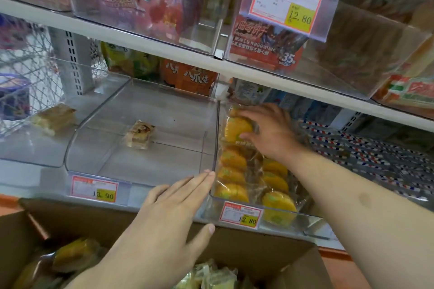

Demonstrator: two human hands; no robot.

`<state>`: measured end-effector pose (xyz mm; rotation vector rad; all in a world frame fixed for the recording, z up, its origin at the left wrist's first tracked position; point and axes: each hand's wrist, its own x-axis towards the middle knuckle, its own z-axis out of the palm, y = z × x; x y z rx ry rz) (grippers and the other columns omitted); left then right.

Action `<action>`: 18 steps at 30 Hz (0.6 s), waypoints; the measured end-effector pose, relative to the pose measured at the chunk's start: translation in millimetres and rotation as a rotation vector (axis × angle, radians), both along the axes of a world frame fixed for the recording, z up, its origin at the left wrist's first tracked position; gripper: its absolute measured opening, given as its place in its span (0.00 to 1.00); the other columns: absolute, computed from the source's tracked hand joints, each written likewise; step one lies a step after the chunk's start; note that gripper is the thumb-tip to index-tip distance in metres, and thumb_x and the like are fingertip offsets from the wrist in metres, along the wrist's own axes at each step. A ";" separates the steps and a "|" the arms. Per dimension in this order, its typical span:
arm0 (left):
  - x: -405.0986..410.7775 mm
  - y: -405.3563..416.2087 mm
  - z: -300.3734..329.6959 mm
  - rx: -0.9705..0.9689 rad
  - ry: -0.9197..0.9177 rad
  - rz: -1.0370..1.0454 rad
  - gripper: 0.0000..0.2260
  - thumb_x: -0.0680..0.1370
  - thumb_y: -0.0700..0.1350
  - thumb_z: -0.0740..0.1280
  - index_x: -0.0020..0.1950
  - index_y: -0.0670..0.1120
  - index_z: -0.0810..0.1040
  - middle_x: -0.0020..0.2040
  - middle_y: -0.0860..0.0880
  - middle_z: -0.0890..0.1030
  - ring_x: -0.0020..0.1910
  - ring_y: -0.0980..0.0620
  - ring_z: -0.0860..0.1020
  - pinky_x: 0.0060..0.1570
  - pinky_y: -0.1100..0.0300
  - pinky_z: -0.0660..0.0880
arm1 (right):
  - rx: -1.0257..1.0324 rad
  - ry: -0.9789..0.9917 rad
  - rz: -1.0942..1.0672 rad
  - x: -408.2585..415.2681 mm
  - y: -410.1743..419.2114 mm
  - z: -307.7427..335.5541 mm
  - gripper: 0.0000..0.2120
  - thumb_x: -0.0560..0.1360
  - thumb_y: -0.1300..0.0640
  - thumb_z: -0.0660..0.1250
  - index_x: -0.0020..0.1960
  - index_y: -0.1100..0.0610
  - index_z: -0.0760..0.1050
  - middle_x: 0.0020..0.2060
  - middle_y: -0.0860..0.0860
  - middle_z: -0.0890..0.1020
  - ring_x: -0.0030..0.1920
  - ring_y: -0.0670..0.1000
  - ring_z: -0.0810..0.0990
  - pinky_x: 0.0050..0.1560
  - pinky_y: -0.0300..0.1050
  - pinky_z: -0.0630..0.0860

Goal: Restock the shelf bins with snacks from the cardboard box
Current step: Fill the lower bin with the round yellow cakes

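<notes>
The right hand (270, 131) reaches deep into the right-hand clear bin (212, 185) on the middle shelf, its fingers curled over a yellow snack pack (237, 128) near the back of that bin and gripping it. Below that pack, toward the front of the same bin, more yellow snack packs (253, 183) lie in two rows in clear wrappers, just beside the right forearm. The left hand (173, 209) is flat with straight fingers held close together, thumb apart, fingertips touching the front corner where the middle bin (94, 148) meets the right-hand bin; it holds nothing. The middle bin contains a single pale wrapped pastry (139, 135), well apart from both hands, and another similar pastry (55, 118) lies in the bin to the left. Under the left forearm, the open cardboard box (270, 248) stands against the shelf front, with wrapped yellow snacks (75, 254) visible inside. Price tags (240, 214) hang on the bin fronts.
</notes>
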<state>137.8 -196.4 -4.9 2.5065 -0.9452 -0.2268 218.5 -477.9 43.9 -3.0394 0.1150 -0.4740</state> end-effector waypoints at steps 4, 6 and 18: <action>-0.6 -0.3 -0.9 0.006 0.003 0.001 0.37 0.84 0.66 0.56 0.81 0.69 0.31 0.73 0.76 0.35 0.72 0.72 0.39 0.76 0.59 0.34 | -0.067 0.034 -0.041 -0.8 -0.9 -5.8 0.29 0.81 0.39 0.67 0.80 0.37 0.63 0.80 0.40 0.66 0.80 0.52 0.57 0.80 0.56 0.50; -1.3 0.8 -2.3 0.001 -0.004 -0.002 0.37 0.84 0.66 0.56 0.81 0.69 0.31 0.73 0.76 0.35 0.72 0.73 0.39 0.76 0.60 0.34 | -0.073 0.057 -0.048 -3.0 1.6 -3.2 0.30 0.81 0.39 0.66 0.81 0.37 0.62 0.80 0.41 0.65 0.81 0.53 0.56 0.81 0.57 0.49; -4.3 1.5 -1.2 -0.031 0.002 0.001 0.36 0.84 0.65 0.56 0.81 0.68 0.32 0.75 0.76 0.38 0.74 0.72 0.42 0.81 0.57 0.39 | -0.032 0.033 -0.045 -5.9 3.1 -4.5 0.30 0.81 0.39 0.69 0.81 0.38 0.64 0.79 0.41 0.69 0.81 0.54 0.59 0.80 0.58 0.51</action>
